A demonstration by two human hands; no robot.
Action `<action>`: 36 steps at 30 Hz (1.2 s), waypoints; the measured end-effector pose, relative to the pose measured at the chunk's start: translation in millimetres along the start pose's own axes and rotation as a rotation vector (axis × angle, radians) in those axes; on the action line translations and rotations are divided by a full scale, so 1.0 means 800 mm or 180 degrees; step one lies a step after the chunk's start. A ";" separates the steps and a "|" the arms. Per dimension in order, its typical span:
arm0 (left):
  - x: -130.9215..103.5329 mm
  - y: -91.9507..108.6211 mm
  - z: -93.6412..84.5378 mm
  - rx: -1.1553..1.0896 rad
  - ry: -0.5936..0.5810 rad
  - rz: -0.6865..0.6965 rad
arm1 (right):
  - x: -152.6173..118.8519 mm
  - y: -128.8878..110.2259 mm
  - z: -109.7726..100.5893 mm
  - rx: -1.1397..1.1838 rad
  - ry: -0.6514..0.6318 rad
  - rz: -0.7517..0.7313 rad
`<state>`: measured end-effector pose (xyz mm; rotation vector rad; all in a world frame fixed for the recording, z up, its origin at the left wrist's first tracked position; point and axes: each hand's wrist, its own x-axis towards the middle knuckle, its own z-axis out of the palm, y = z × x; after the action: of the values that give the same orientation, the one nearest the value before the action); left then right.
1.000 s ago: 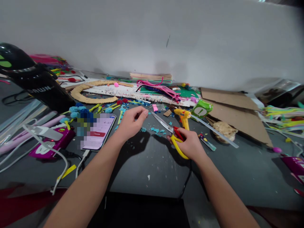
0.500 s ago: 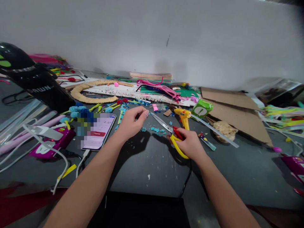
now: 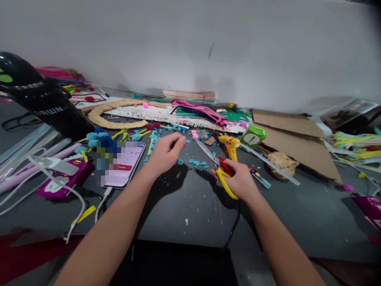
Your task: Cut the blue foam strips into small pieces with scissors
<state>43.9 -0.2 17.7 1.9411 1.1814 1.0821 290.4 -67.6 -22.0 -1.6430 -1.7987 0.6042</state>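
My right hand (image 3: 238, 176) grips a pair of scissors (image 3: 222, 169) by its red and yellow handles. Their blades point up and left, nearly closed, with the tips a little right of my left hand (image 3: 166, 153). That hand is closed in a pinch; what its thumb and finger hold is too small to make out. Just beyond the fingertips shows a tiny light-blue piece (image 3: 187, 141). More light-blue cut bits (image 3: 197, 163) lie scattered on the grey table below the blades. A yellow glue gun (image 3: 229, 143) with a clear glue stick stands just behind my right hand.
Left are a phone (image 3: 126, 167) on a white cable, a purple power strip (image 3: 67, 178) and a black bottle (image 3: 53, 103). Behind lie a tan wrapped ring (image 3: 98, 119) and pink pipe cleaners (image 3: 205, 111). Cardboard (image 3: 297, 147) and a green packet (image 3: 253, 136) are at right.
The scissors have shifted slightly right, so their tips are farther from my left fingertips. My left hand has hardly moved and stays pinched.
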 end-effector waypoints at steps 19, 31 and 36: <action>-0.001 0.002 0.001 0.0074 -0.0064 -0.0004 | 0.002 0.000 -0.003 -0.0455 -0.0009 -0.0167; 0.000 0.000 0.002 -0.0084 -0.0066 -0.0158 | 0.001 -0.001 -0.004 -0.0439 0.0150 -0.0177; 0.000 0.000 0.001 -0.0229 -0.0081 -0.0200 | 0.001 -0.002 -0.003 -0.0530 0.0179 -0.0292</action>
<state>44.6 -0.1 17.0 1.8455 1.1660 1.0499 291.3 -67.4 -19.1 -1.6572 -1.9148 0.3725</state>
